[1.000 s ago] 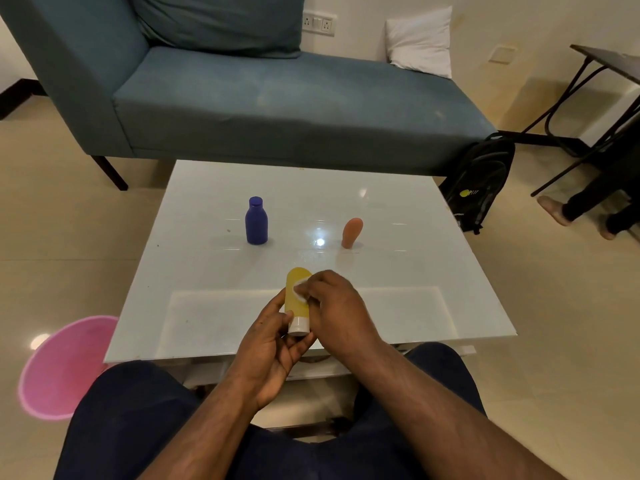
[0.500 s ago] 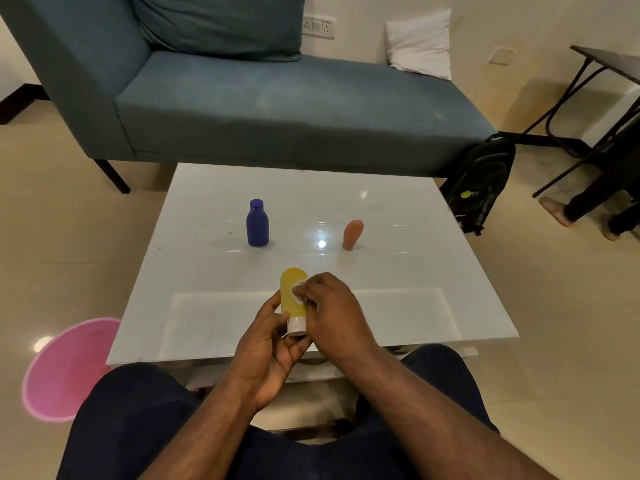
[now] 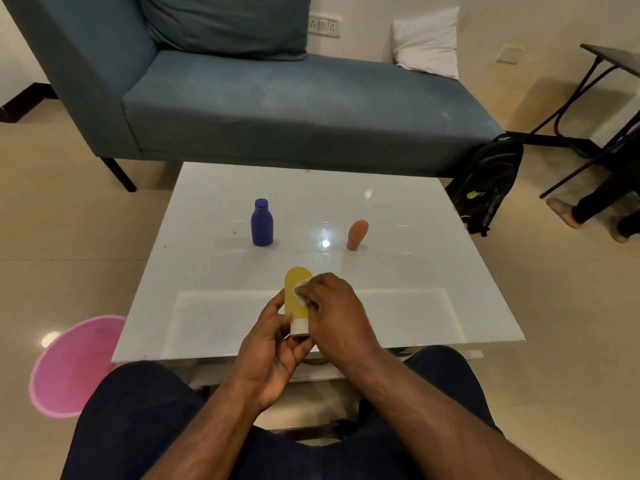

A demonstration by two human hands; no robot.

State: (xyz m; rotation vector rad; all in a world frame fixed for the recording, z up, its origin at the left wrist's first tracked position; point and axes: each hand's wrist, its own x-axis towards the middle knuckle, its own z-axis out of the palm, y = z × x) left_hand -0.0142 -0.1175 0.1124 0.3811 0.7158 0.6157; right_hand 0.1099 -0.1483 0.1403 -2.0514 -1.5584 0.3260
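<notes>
Two hands meet above the table's (image 3: 207, 265) near edge: the left hand (image 3: 273, 344) curls round a yellow tube (image 3: 295, 306), and the right hand (image 3: 334, 306) pinches a white pad (image 3: 300, 295) against it. Behind, a blue bottle (image 3: 261, 225) and an orange tube (image 3: 356, 234) stand well apart. On the backpack (image 3: 485, 181), the yellow logo is too small to read.

Left hand (image 3: 273, 344) grips yellow tube (image 3: 295, 299), white cap end down, above the table (image 3: 398, 271) near edge. Right hand (image 3: 332, 306) presses a small white pad (image 3: 302, 295) against the tube. Blue bottle (image 3: 262, 222) and orange tube (image 3: 356, 234) stand farther back, well apart.
</notes>
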